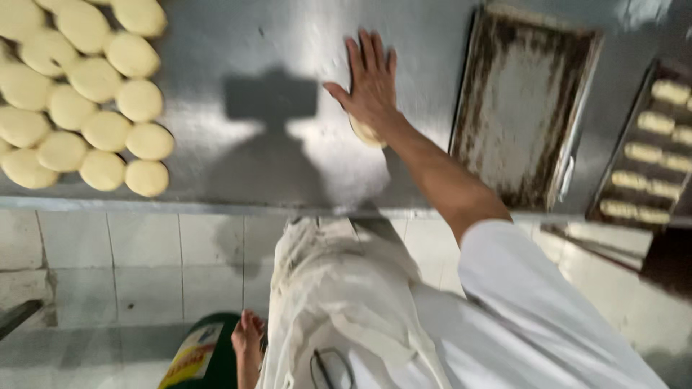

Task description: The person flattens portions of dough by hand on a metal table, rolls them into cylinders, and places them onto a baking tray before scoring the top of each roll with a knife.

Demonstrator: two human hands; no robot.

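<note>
While the right hand (371, 83) lay flat with its fingers spread on the steel tabletop (238, 43), a single piece of pale dough (365, 133) sat pressed beneath the heel of the palm, only its near edge showing at the wrist. The dough lay directly under that hand rather than ahead of it, on the side closest to the person's body, with the fingers pointing away across the tabletop; the hand was released and open, pressing rather than grasping. What showed of the piece was too little to tell its shape or long axis. The left hand (247, 337) hung low beside the white apron (339, 302), well below the tabletop's edge and far from the dough, near a green container with a yellow label (202, 356); its fingers appeared loosely curled, and whether it held anything could not be told. The right hand was therefore much the nearer of the two. To the left, well apart from the pressed piece, rows of rounded dough portions (86, 101) crowded the tabletop. To the right, just beside the forearm, lay an empty, darkened baking tray (519, 108), and beyond it, at the frame's edge, a second tray of shaped dough pieces (652, 155).
</note>
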